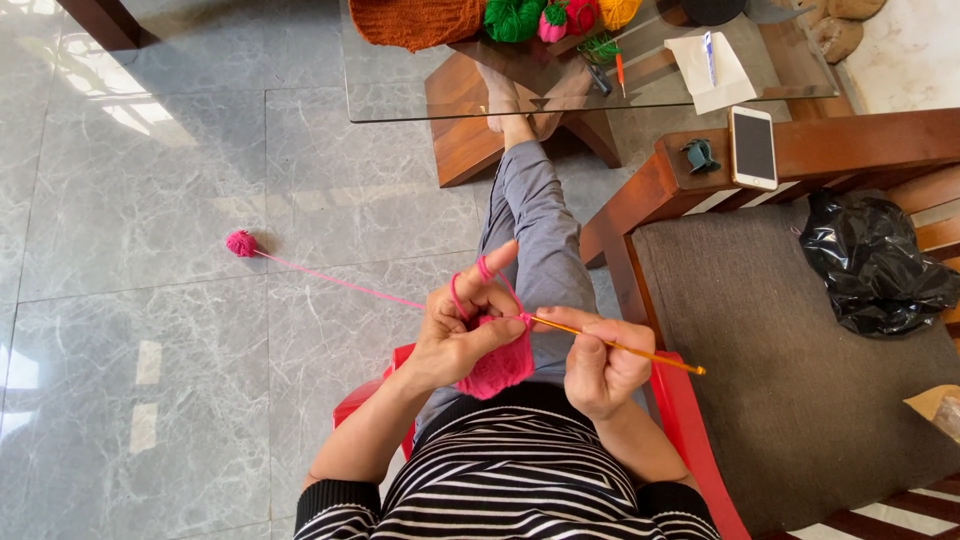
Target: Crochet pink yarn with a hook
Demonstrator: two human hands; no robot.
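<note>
My left hand (462, 325) pinches a small pink crocheted piece (497, 366), with pink yarn looped over its raised forefinger. My right hand (598, 362) grips a thin orange crochet hook (620, 347) whose tip meets the piece's top edge beside the left thumb. The pink yarn strand (340, 281) runs left across the floor to a small pink yarn ball (241, 243). I sit on a red chair (690, 430), legs in grey trousers stretched toward a glass table.
The glass table (400, 90) ahead carries an orange knitted piece (415, 20), several coloured yarn balls (555, 15), a paper and pens. To my right, a wooden sofa's arm holds a phone (753, 147); a black plastic bag (875, 262) lies on its grey cushion. Grey marble floor lies left.
</note>
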